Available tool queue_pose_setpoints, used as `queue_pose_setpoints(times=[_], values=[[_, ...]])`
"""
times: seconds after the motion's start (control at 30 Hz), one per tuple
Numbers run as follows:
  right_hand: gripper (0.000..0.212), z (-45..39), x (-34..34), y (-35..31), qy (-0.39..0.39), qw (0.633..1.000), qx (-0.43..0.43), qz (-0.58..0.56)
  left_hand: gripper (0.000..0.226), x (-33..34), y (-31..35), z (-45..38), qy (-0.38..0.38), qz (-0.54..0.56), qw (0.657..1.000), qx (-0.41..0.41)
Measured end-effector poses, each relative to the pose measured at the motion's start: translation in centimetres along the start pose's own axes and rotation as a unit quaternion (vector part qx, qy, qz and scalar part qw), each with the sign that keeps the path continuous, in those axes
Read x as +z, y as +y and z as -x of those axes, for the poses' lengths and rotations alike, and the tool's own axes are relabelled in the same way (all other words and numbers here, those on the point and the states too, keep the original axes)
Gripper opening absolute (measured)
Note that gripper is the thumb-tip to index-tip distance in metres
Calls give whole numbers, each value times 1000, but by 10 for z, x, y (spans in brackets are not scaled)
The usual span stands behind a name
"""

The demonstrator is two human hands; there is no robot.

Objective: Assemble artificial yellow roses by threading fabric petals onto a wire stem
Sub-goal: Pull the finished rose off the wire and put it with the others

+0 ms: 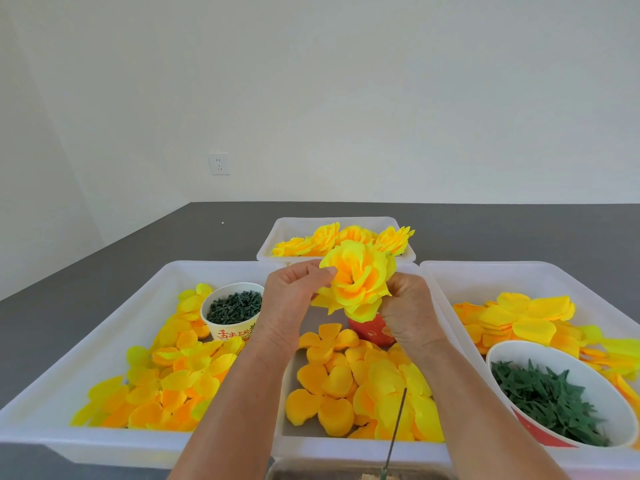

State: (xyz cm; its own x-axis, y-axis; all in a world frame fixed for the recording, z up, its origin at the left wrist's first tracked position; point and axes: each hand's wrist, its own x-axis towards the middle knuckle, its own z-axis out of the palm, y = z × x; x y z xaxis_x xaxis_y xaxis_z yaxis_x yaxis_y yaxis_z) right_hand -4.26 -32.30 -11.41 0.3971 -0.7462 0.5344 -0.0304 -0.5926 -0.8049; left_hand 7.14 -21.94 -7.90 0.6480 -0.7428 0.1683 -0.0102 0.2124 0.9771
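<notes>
The yellow rose (358, 284) is held above the middle of the large white tray (114, 292), between both hands. The left hand (289, 299) has its grip closed on an outer petal at the bloom's left edge, thumb and fingertips pinched. The right hand (410, 310) is closed under the bloom's right side, apparently around its base; what it clasps there is hidden.

Handling, as judged: the fabric petals are very light, soft and easily creased, so the bloom should be held at its base rather than by the petal edges.

Surroundings: loose petal layers (349, 386) lie directly below. A paper cup of dark green pieces (235, 306) stands left of the left hand, and a red cup (372, 329) is just beneath the bloom. A thin wire stem (396, 427) rises at the near edge between the forearms. A bowl of green calyx pieces (550, 400) sits at right, and finished roses (332, 239) fill the far tray. Nothing obstructs the bloom.
</notes>
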Motion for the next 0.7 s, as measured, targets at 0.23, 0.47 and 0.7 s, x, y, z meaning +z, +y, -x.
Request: queue_pose_setpoints(times=[0.23,0.47,0.7], values=[[26,0,-1,-5,8,1000,18,-6,18,-1,-5,-4,10,-23,998,54],[5,-2,-1,-5,41,994,65,-72,24,-1,-4,-3,21,30,999,22],[13,-4,-1,-8,56,988,86,-112,27,-1,-1,-3,1,65,998,-10]])
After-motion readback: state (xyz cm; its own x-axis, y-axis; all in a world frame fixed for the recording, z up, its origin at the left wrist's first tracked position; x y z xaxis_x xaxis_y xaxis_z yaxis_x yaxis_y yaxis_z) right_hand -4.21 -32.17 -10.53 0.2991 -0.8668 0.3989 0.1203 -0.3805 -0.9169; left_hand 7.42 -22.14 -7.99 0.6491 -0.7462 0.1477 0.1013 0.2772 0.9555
